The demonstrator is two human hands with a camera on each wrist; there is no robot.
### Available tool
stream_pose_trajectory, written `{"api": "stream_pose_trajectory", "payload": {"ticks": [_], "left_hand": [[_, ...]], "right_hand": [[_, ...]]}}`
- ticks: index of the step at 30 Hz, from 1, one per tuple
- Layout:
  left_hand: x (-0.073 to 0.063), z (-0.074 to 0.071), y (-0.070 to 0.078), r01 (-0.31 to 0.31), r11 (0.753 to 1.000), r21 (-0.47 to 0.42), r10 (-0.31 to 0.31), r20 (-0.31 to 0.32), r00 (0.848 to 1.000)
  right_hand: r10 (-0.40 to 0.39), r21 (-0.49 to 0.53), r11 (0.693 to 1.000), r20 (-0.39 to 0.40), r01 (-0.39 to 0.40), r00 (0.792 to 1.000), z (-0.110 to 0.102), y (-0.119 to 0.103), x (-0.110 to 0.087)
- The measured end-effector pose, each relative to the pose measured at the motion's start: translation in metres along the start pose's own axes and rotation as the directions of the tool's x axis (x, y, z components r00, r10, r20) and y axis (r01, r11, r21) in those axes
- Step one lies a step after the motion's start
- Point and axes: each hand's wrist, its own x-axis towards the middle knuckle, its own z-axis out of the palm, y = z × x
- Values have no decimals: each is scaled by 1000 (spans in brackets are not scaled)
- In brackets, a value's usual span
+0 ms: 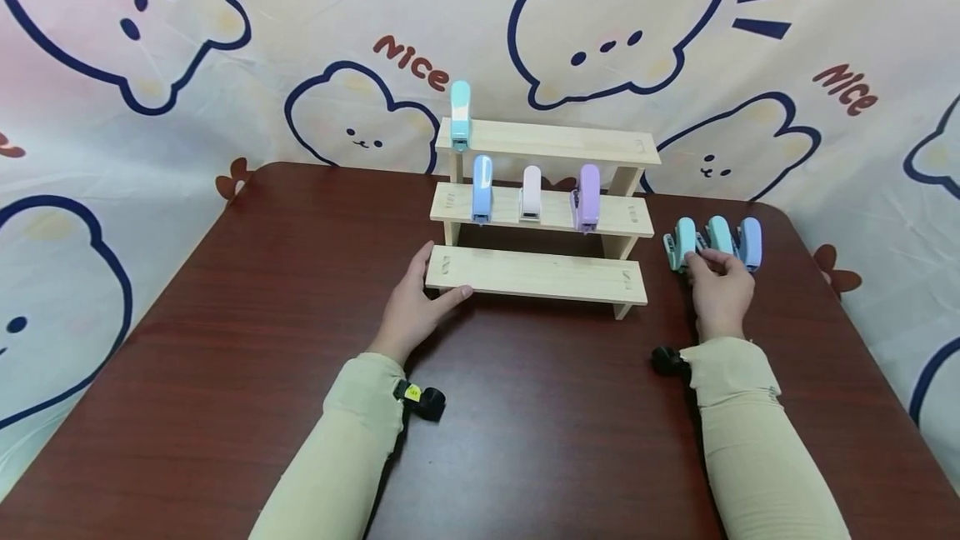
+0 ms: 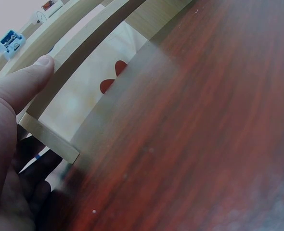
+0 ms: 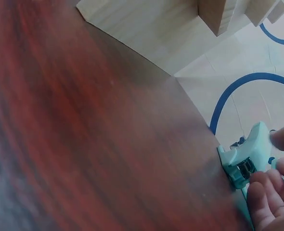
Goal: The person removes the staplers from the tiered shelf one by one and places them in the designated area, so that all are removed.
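Note:
A three-tier wooden display rack (image 1: pixel 536 273) stands on the table. My left hand (image 1: pixel 412 307) grips the left end of its lowest step, thumb on top and the other fingers round the side. My right hand (image 1: pixel 723 294) is at the right, pinching the leftmost teal stapler (image 1: pixel 683 242) of a row of three. In the right wrist view that teal stapler (image 3: pixel 250 154) stands among the fingertips, partly hidden. Beside it are another teal stapler (image 1: pixel 719 234) and a blue stapler (image 1: pixel 749 242), both partly behind the hand.
On the top step stands a light teal stapler (image 1: pixel 461 115). The middle step bears a blue stapler (image 1: pixel 482 188), a pale pink stapler (image 1: pixel 531 192) and a purple stapler (image 1: pixel 588 198). A patterned cloth (image 1: pixel 480 7) hangs behind the dark wooden table (image 1: pixel 540 407).

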Motion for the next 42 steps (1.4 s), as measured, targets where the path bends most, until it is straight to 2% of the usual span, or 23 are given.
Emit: {"api": "stream_pose_trajectory", "payload": {"ticks": [3,5,8,15,23,26,32,35,38,42], "left_hand": [[0,-1,0,3,1000,5,-3,1,1000],[-1,-2,-1,10,1000,6,-10,5,1000],[-1,-3,-2,16,1000,5,-16,9,1000],[-5,-9,-4,8,1000,-1,-8,-6,1000],[-8,-12,-3,0,1000,-5,0,-17,1000],[-7,-10,-2,7,1000,-10,-7,-10,1000],[-6,-7,-1,2,1000,-10,-2,-8,1000],[-5,-4,1,-1,1000,-9,1,3,1000],[-3,-1,3,-3,1000,-12,4,15,1000],[-2,1,4,-8,1000,-16,8,8,1000]], "right_hand": [[12,155,988,-26,-8,1000,2,-1,-3],[15,206,979,-33,-8,999,3,-3,-5],[-4,201,980,-36,11,999,4,-6,-8],[-109,143,984,-19,111,994,16,-15,-18],[-131,76,989,32,128,991,22,-29,-26],[-188,76,980,45,184,981,24,-35,-32],[-311,113,948,123,298,942,29,-56,-56],[-372,120,927,163,356,914,30,-66,-70],[-443,115,897,209,428,872,32,-77,-82],[-528,89,845,295,527,796,44,-98,-92]]}}
